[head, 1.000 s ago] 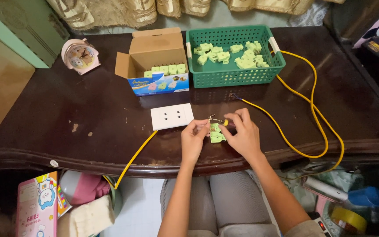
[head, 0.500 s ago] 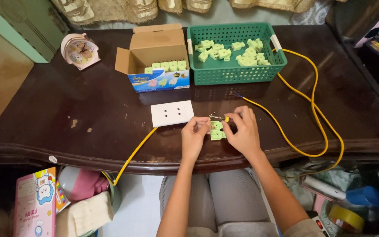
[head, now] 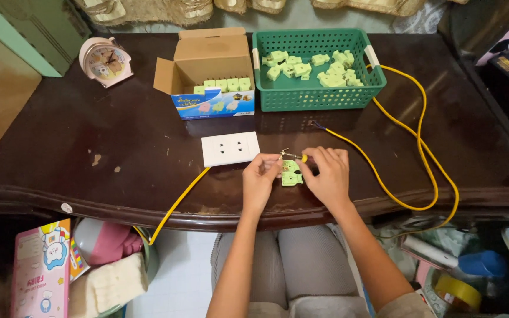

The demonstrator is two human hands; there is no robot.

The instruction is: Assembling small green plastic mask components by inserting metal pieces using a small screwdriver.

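We have both hands at the front edge of the dark wooden table (head: 78, 153), working on one small green plastic part (head: 291, 175). Our left hand (head: 260, 176) has its fingers pinched together on the part's left side. Our right hand (head: 327, 174) is curled over the right side, fingers closed on a small yellow-tipped tool (head: 301, 158) whose metal end sits at the top of the part. We can't tell exactly how the tip meets the part; too small.

The part lies on the table between the hands, just right of the white wall socket plate (head: 230, 148). A yellow cable (head: 175, 203) runs from under the plate over the table edge.

A second yellow wire (head: 419, 135) loops across the right side of the table, bare end near the green basket (head: 319, 97). The basket holds a loose pile of the same green parts (head: 319, 68). Left of it, touching, an open cardboard box (head: 207, 76) with a row of green parts standing inside. Pink alarm clock (head: 105, 60) at far left, well apart from the hands.
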